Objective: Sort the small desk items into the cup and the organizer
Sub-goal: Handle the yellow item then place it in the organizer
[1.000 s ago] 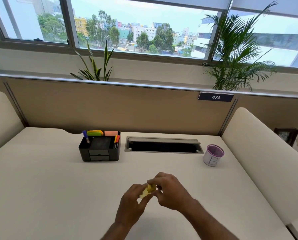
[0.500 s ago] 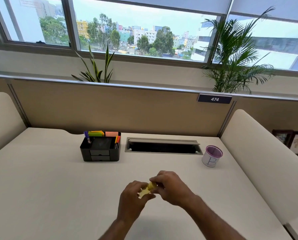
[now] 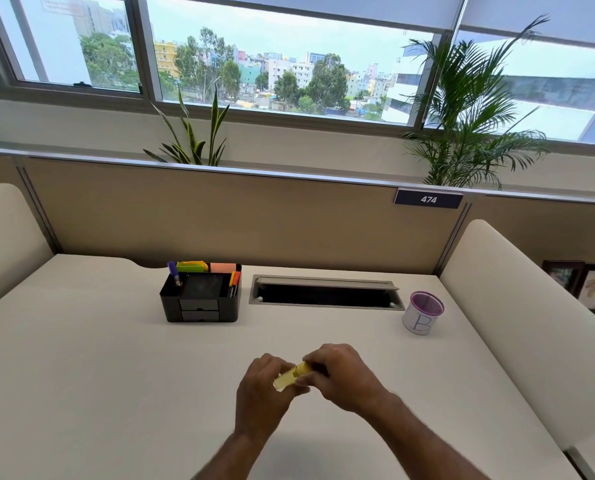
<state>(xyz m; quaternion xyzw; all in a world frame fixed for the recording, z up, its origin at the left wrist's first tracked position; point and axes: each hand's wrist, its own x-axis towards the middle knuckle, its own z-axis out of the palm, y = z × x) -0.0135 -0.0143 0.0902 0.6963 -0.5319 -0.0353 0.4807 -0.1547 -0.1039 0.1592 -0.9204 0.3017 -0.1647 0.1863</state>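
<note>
Both my hands meet over the near middle of the white desk (image 3: 81, 375). My left hand (image 3: 261, 393) and my right hand (image 3: 341, 372) together grip a small yellow highlighter (image 3: 290, 375), each on one end; most of it is hidden by fingers. A black desk organizer (image 3: 200, 299) stands at the back left with a purple pen, coloured sticky notes and orange markers in it. Far to the right stands a purple-rimmed mesh cup (image 3: 422, 313) marked with a letter B; its inside is hidden from this angle.
A recessed cable tray (image 3: 327, 294) with an open lid lies between the organizer and cup. Beige partition panels close the desk at the back and both sides. Plants stand behind the partition under the windows.
My hands stay close together on the yellow highlighter and have shifted only slightly. More of the highlighter shows between them now. The view has tilted a little.
</note>
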